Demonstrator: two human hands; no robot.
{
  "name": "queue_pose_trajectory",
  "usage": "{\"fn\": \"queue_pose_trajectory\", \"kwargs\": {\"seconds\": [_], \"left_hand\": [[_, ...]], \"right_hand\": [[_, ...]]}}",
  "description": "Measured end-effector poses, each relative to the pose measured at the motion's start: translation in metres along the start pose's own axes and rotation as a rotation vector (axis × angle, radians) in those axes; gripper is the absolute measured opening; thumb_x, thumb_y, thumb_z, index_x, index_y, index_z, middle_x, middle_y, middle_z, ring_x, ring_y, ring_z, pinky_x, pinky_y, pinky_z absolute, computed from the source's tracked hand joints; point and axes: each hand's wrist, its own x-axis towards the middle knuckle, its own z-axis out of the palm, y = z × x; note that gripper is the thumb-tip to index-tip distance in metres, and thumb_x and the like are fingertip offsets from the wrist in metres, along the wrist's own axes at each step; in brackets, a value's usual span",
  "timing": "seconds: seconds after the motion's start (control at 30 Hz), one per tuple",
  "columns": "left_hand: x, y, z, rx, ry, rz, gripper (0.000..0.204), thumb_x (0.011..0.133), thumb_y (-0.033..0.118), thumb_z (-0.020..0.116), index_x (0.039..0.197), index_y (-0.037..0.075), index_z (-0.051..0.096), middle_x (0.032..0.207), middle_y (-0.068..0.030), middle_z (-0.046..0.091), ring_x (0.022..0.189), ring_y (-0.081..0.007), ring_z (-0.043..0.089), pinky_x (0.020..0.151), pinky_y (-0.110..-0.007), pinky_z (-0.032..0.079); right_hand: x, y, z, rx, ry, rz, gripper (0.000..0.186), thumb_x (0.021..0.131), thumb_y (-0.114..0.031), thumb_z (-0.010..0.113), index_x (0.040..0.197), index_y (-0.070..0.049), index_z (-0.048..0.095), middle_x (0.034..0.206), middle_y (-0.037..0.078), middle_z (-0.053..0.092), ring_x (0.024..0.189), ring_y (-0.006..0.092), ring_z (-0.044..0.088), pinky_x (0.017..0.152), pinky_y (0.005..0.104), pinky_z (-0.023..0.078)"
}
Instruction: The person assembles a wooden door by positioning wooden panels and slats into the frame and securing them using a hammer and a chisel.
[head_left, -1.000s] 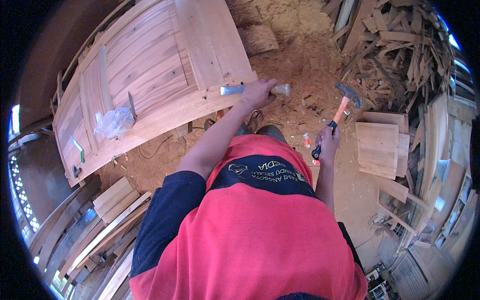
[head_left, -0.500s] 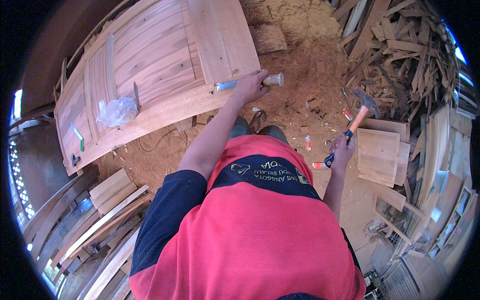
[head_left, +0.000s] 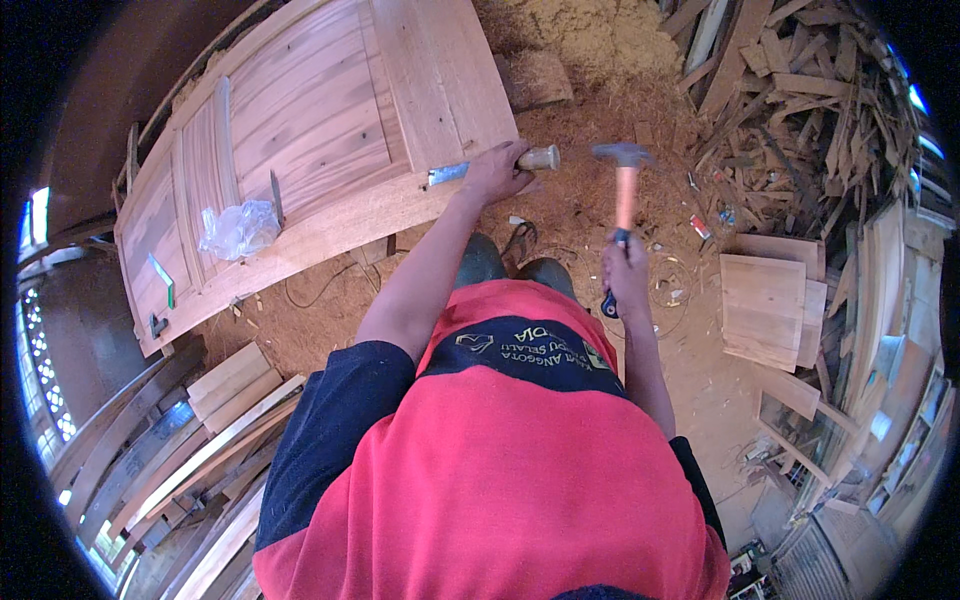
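Observation:
A large wooden panelled door point(head_left: 300, 95) lies at the upper left. My left hand point(head_left: 492, 176) grips a chisel point(head_left: 540, 157) at the door's near right edge, with the metal blade lying sideways over the wood. My right hand point(head_left: 625, 272) holds a hammer point(head_left: 626, 192) by its black grip; the orange shaft rises to the metal head, which is right of the chisel's handle end, apart from it. On the door are a crumpled clear plastic bag point(head_left: 235, 228), an upright thin blade beside it, a green-handled tool point(head_left: 163, 280) and a small dark tool point(head_left: 158, 325).
Scrap wood point(head_left: 790, 90) is heaped at the back right. Flat boards point(head_left: 762, 305) lean at the right, and long planks point(head_left: 180, 450) are stacked at the lower left. Shavings, small litter and cords lie on the dirt floor point(head_left: 600, 110) around my feet.
My right hand has swung left and the hammer head has come up and left toward the chisel. My left hand has shifted slightly left, still gripping the chisel at the door edge.

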Motion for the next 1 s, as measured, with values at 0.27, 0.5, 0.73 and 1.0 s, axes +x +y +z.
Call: {"fn": "queue_pose_trajectory", "kwargs": {"seconds": [0.27, 0.5, 0.73, 1.0], "left_hand": [[0.008, 0.007, 0.006, -0.006, 0.015, -0.004, 0.038, 0.077, 0.029, 0.071, 0.109, 0.014, 0.059, 0.103, -0.0141, 0.064, 0.101, -0.0359, 0.063, 0.084, -0.048, 0.051], [0.012, 0.007, 0.001, -0.014, -0.026, -0.059, 0.039, 0.077, 0.028, 0.071, 0.11, 0.011, 0.06, 0.106, -0.0152, 0.065, 0.103, -0.0362, 0.063, 0.085, -0.047, 0.052], [-0.015, -0.004, -0.019, -0.044, -0.09, -0.187, 0.043, 0.076, 0.028, 0.072, 0.114, 0.011, 0.061, 0.106, -0.0205, 0.066, 0.1, -0.0375, 0.065, 0.085, -0.049, 0.052], [-0.057, -0.016, -0.06, 0.056, -0.34, 0.009, 0.04, 0.078, 0.027, 0.072, 0.113, 0.011, 0.062, 0.1, -0.0193, 0.068, 0.097, -0.0386, 0.066, 0.083, -0.051, 0.053]], "right_hand": [[0.005, 0.041, 0.007, -0.346, -0.075, -0.143, 0.007, 0.094, -0.012, 0.05, 0.098, -0.008, 0.045, 0.066, -0.001, 0.046, 0.047, 0.0059, 0.046, 0.039, 0.0249, 0.036], [0.014, 0.056, 0.011, -0.055, 0.028, -0.042, 0.009, 0.094, -0.012, 0.051, 0.1, -0.006, 0.05, 0.07, -0.001, 0.048, 0.056, 0.0094, 0.047, 0.046, 0.0275, 0.036], [0.006, 0.02, 0.005, 0.089, 0.072, -0.004, 0.005, 0.096, -0.012, 0.05, 0.1, -0.009, 0.048, 0.067, -0.003, 0.045, 0.05, 0.0055, 0.044, 0.041, 0.0237, 0.035], [0.031, -0.012, 0.001, 0.167, 0.29, -0.078, 0.004, 0.098, -0.011, 0.048, 0.098, -0.011, 0.045, 0.061, -0.003, 0.042, 0.042, 0.0058, 0.04, 0.035, 0.0238, 0.033]]}}
